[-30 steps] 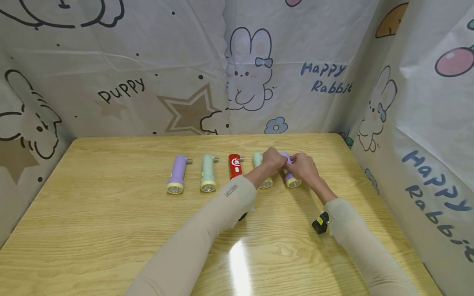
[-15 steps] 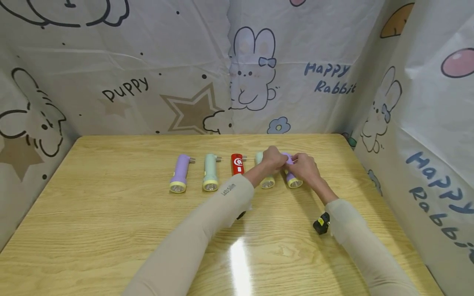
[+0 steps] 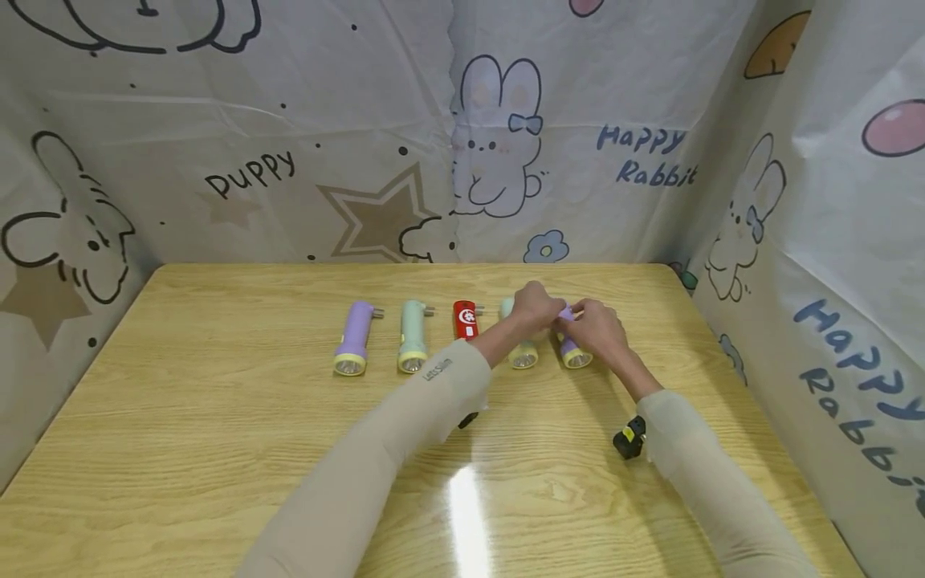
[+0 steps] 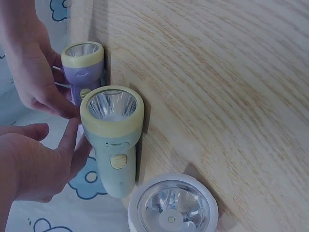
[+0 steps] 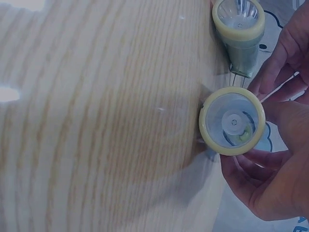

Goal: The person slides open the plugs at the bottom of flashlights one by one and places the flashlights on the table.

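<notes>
My right hand (image 3: 601,327) grips the rightmost purple flashlight (image 3: 576,353) near its tail, fingers and thumb around the body. In the right wrist view its yellow-rimmed lens (image 5: 234,122) faces the camera. My left hand (image 3: 536,309) reaches over from the left, its fingertips meeting the right hand's at the flashlight's tail, which the hands mostly cover. The left wrist view has the left hand's fingers (image 4: 71,135) extended behind a pale green flashlight (image 4: 116,150). That green flashlight lies just left of the purple one, partly under the left wrist in the head view.
Left along the row lie a red flashlight (image 3: 466,319), another green flashlight (image 3: 413,337) and another purple flashlight (image 3: 354,339), prongs out sideways. The left sleeve (image 3: 405,437) crosses the red one's front. A printed cloth wall (image 3: 289,120) stands behind the wooden table (image 3: 217,417).
Both hands stay at the purple flashlight's tail, with small finger movements there. The head view has shifted slightly, so the row appears a little further right.
</notes>
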A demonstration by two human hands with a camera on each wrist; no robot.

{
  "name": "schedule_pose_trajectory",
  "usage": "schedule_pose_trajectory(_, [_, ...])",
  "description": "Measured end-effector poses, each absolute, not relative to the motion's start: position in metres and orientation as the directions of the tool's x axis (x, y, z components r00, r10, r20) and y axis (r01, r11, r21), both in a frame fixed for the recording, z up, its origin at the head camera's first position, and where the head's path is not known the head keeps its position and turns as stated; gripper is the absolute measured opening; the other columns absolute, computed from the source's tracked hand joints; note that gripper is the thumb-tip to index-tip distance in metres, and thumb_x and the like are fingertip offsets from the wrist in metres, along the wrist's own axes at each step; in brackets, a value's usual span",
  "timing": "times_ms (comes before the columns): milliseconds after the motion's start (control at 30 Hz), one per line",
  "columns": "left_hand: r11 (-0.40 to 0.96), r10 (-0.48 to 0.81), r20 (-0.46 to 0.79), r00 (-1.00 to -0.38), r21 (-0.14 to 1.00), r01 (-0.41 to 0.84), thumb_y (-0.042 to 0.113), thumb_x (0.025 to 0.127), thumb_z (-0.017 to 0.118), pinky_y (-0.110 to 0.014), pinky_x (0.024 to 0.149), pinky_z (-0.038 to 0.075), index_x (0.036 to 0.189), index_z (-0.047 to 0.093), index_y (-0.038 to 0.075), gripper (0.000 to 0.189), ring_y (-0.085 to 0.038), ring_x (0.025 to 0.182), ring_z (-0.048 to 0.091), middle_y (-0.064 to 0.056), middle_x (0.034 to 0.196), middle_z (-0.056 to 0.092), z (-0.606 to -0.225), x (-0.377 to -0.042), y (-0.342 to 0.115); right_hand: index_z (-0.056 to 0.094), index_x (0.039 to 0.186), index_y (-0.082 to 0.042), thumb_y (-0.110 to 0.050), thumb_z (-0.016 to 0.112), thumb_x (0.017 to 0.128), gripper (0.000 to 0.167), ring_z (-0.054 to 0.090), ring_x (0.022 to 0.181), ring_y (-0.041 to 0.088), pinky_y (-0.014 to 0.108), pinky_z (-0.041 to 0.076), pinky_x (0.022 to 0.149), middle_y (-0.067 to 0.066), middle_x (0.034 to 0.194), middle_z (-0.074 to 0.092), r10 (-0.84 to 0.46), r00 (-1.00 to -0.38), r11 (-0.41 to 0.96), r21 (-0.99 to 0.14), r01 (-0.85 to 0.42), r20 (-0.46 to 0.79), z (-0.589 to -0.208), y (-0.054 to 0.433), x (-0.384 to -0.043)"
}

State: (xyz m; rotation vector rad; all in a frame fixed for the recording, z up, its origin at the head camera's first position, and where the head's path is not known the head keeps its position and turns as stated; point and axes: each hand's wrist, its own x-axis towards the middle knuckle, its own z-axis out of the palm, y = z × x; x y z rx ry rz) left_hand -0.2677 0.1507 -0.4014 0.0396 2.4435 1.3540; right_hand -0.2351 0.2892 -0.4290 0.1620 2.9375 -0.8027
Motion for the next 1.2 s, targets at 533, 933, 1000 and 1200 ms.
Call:
schedule_pose_trajectory(533, [0.525,0.304,0.033,-0.952,0.828,0.196,0.019,0.099,0.060,-0.029,0.084,0.056,0.143,0.051,0.004,0.047,-0.026,0.116,0.060,-0.014,0.135,0.060,-0.396,-0.264,0.130,0.051,0.136,0.005,-0.034,0.056,0.101,0.052,0.064,0.105,0.038,0.050,0.055,0.086,0.027,0.123,0.062,0.066,-0.997,0.844,-0.530,0.080,-0.046,-0.417,0.283,-0.242])
schedule_pose_trajectory(933, [0.561,0.337,0.196,-0.921,0.744,0.364,0.021,0.101,0.059,-0.029,0.077,0.055,0.142,0.053,0.006,0.044,-0.023,0.092,0.065,-0.012,0.138,0.058,-0.389,-0.276,0.107,0.055,0.132,0.005,-0.032,0.055,0.102,0.048,0.061,0.108,0.040,0.053,0.053,0.086,0.025,0.122,0.063,0.029,-0.999,0.873,-0.488,0.005,0.043,-0.405,0.276,-0.250])
schedule_pose_trajectory(1000, [0.580,0.344,0.198,-0.918,0.724,0.373,0.021,0.102,0.058,-0.029,0.075,0.054,0.144,0.052,0.008,0.045,-0.021,0.089,0.063,-0.010,0.140,0.056,-0.388,-0.276,0.101,0.056,0.131,0.004,-0.032,0.056,0.101,0.046,0.061,0.109,0.040,0.053,0.052,0.087,0.024,0.122,0.063,0.020,-0.998,0.879,-0.477,-0.013,0.064,-0.403,0.274,-0.252])
schedule_pose_trajectory(1200, [0.680,0.385,0.202,-0.900,0.597,0.425,0.026,0.102,0.057,-0.034,0.093,0.053,0.147,0.049,0.011,0.047,-0.021,0.121,0.055,-0.009,0.145,0.050,-0.384,-0.280,0.084,0.060,0.127,0.003,-0.031,0.057,0.100,0.044,0.062,0.105,0.039,0.053,0.053,0.085,0.022,0.119,0.066,-0.007,-0.990,0.891,-0.448,-0.071,0.144,-0.397,0.268,-0.257])
